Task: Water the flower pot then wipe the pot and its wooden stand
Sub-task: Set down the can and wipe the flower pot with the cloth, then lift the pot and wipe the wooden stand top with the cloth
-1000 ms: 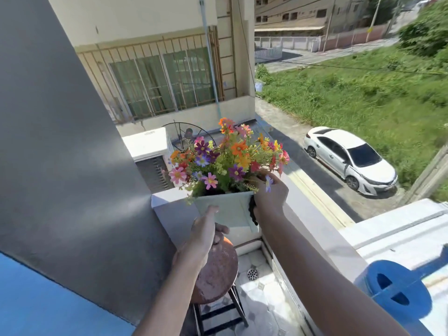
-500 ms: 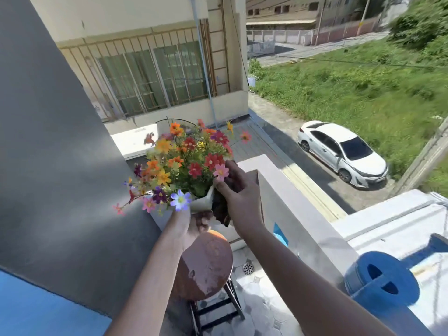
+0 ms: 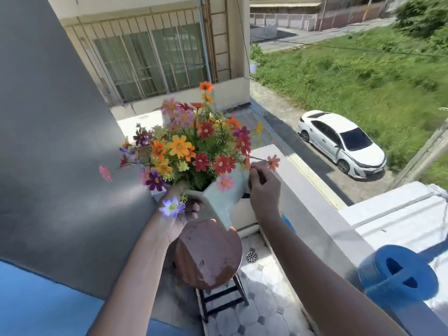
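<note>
Pot turned in both hands above the stand, likely mid-wipe.

Flower pot (image 3: 219, 197) is held tilted over the round wooden stand (image 3: 208, 254), w/ a lower corner just about at the stand top; 1 s ago it was upright up by the ledge (image 3: 298, 190), since then rotated & brought back twd the person. Left hand (image 3: 178, 214) cups it from below-left, fingers curled on the wall. Right hand (image 3: 263, 187) grips the far rim; dark thing under it, prob a cloth, can't confirm. Blue watering can (image 3: 397, 275) sits well apart, right.
</note>
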Demonstrator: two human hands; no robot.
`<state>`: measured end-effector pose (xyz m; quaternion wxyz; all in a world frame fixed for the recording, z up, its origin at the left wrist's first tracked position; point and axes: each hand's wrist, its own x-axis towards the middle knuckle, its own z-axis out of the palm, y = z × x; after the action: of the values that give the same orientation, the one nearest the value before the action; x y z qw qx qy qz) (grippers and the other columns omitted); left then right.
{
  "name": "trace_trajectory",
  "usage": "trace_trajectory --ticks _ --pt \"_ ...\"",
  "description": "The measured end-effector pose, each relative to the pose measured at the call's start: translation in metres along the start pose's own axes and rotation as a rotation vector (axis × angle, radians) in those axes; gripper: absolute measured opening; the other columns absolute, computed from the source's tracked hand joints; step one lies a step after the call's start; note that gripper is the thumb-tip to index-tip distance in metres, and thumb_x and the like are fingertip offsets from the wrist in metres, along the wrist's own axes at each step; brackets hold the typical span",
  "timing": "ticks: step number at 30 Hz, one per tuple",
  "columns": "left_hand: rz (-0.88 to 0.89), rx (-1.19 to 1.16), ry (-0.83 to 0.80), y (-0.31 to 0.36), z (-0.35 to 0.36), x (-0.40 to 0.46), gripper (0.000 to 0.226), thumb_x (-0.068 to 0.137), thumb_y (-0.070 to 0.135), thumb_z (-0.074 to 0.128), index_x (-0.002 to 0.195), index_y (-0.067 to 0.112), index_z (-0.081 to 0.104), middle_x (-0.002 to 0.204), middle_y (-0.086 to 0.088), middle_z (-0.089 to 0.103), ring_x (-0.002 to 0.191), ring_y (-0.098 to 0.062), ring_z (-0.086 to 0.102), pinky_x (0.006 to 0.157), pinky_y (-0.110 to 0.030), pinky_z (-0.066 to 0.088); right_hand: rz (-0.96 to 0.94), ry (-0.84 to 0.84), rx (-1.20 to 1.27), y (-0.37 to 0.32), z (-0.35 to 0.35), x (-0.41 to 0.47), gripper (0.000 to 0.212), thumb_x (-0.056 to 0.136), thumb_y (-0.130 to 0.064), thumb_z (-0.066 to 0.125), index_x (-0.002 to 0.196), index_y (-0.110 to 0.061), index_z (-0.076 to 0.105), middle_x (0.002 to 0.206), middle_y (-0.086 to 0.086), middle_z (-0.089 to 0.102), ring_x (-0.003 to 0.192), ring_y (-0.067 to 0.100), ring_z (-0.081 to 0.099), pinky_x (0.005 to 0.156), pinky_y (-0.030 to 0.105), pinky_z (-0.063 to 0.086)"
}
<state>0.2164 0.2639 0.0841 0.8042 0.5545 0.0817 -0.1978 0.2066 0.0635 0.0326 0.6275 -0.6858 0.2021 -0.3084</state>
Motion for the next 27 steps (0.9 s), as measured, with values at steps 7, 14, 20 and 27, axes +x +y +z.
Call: trace_trajectory --ticks 7,14,20,27 --pt "-0.107 0.066 0.107 -0.016 -0.001 0.024 0.034 0.101 0.015 0.033 0.075 0.009 0.054 0.059 -0.007 0.061 0.05 -0.018 0.057 0.042 -0.023 0.045 0.179 -0.047 -0.01 -0.006 0.037 -0.028 0.014 0.086 -0.011 0.067 0.099 -0.013 0.073 0.087 -0.001 0.07 0.079 0.014 0.064 0.076 0.029 0.051" --pt "-0.003 0.141 0.15 -0.026 -0.029 0.049 0.031 0.097 -0.001 0.024 0.081 0.008 0.049 0.069 -0.008 0.054 0.043 -0.009 0.057 0.043 -0.021 0.044 0.316 -0.225 0.153 -0.005 0.058 -0.057 0.026 0.087 -0.019 0.072 0.08 0.005 0.063 0.068 0.013 0.058 0.06 0.023 0.058 0.057 0.041 0.048" --pt "-0.055 0.114 0.125 -0.041 -0.042 0.059 0.036 0.099 -0.002 0.025 0.073 0.009 0.047 0.046 0.002 0.062 0.04 -0.009 0.058 0.039 -0.019 0.046 0.181 -0.188 0.052 0.001 0.077 -0.025 0.025 0.087 0.017 0.049 0.094 0.001 0.066 0.056 -0.008 0.055 0.04 -0.003 0.043 0.042 0.015 0.038" --pt "-0.079 0.151 0.239 -0.066 -0.051 0.098 0.036 0.098 -0.003 0.023 0.074 0.011 0.044 0.064 -0.006 0.05 0.04 -0.009 0.055 0.039 -0.02 0.044 0.315 -0.28 -0.077 0.098 0.087 -0.015 0.027 0.09 -0.012 0.066 0.07 -0.029 0.061 0.065 -0.015 0.059 0.059 -0.005 0.054 0.063 0.027 0.048"
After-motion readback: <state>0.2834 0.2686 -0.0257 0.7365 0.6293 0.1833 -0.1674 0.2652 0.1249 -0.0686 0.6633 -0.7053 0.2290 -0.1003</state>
